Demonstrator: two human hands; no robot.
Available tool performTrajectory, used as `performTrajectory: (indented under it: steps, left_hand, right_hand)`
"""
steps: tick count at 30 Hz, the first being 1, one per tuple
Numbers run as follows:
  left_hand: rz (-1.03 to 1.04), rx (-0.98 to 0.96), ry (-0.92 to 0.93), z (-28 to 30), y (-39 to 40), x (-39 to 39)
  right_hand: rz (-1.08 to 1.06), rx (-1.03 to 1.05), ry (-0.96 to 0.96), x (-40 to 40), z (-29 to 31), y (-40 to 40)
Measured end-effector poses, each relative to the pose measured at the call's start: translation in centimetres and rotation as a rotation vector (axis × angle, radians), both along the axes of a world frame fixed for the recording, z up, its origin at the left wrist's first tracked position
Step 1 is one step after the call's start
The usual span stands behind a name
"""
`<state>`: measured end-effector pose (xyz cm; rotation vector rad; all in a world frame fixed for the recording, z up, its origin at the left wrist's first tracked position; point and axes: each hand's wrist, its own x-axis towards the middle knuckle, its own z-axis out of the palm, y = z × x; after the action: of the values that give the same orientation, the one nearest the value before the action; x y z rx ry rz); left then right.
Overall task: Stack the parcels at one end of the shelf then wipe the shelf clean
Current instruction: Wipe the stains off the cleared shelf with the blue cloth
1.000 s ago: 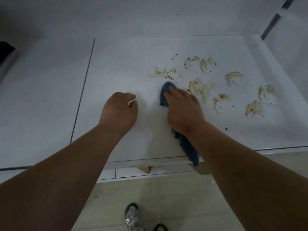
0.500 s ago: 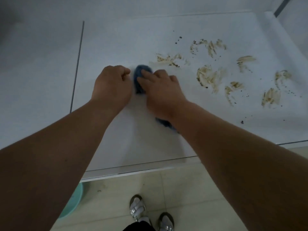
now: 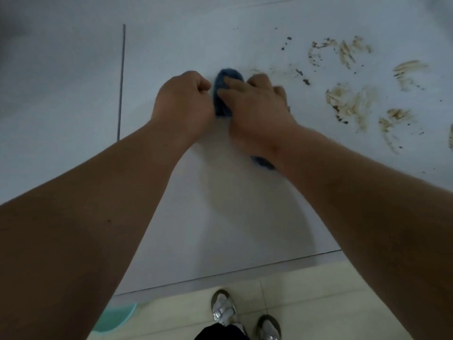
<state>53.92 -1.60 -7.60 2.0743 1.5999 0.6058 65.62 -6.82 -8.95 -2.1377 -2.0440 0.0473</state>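
Shelf (image 3: 171,40) w/ blue cloth (image 3: 224,94), both hands on it, mid-wipe.
Vs 0.5 s ago: hands and cloth sit about the same on the shelf, just left of the brown smears (image 3: 348,101); view is closer, front edge lower in frame; smears not visibly reduced. Cloth long axis runs near-to-far, far end bunched and pointing away from the person, tail showing under the right wrist. L to R: left hand (image 3: 183,101) curled in a fist, knuckles touching the cloth's left side, can't tell if it grips anything; right hand (image 3: 257,106) lies on the cloth, fingers bent over it, pressing down.
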Motion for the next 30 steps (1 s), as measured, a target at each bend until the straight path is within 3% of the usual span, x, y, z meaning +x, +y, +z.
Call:
performTrajectory:
  steps: [2, 5, 9, 11, 14, 16, 20, 24, 26, 30]
  left_hand:
    - [-0.014, 0.013, -0.008, 0.0, 0.5, 0.4]
    - [-0.023, -0.013, -0.036, -0.1, 1.0, 0.9]
    - [-0.028, -0.018, -0.065, -0.2, 1.7, 1.0]
    - [-0.031, -0.022, -0.074, -0.3, 2.0, 1.2]
    - [-0.04, -0.027, -0.047, -0.2, 2.8, 1.4]
    - [-0.023, -0.05, -0.05, 0.0, 3.4, 1.3]
    - [-0.016, -0.044, -0.062, 0.4, 3.8, 1.4]
    - [-0.016, -0.006, -0.057, 0.5, 4.5, 1.5]
    - [-0.02, 0.007, -0.048, 0.5, 4.8, 1.5]
    - [-0.073, 0.036, 0.056, 0.6, 5.2, 1.7]
  right_hand:
    - [0.005, -0.054, -0.046, 2.0, 0.1, 1.7]
    - [-0.195, -0.123, -0.113, 5.9, 0.4, 3.0]
    - [-0.426, -0.164, -0.018, 6.0, 0.5, 2.8]
    - [-0.356, -0.11, 0.0, 3.4, 0.4, 2.6]
    - [-0.04, -0.007, 0.07, -0.5, -0.3, 2.2]
    - [0.06, 0.012, 0.092, -0.4, -0.1, 3.0]
    - [-0.088, -0.058, -0.088, 4.1, 0.1, 4.9]
    - [-0.36, -0.123, -0.054, 5.4, 0.4, 5.0]
    - [-0.3, -0.082, -0.05, 3.4, 0.4, 4.7]
    - [0.08, 0.045, 0.012, -0.3, -0.3, 4.4]
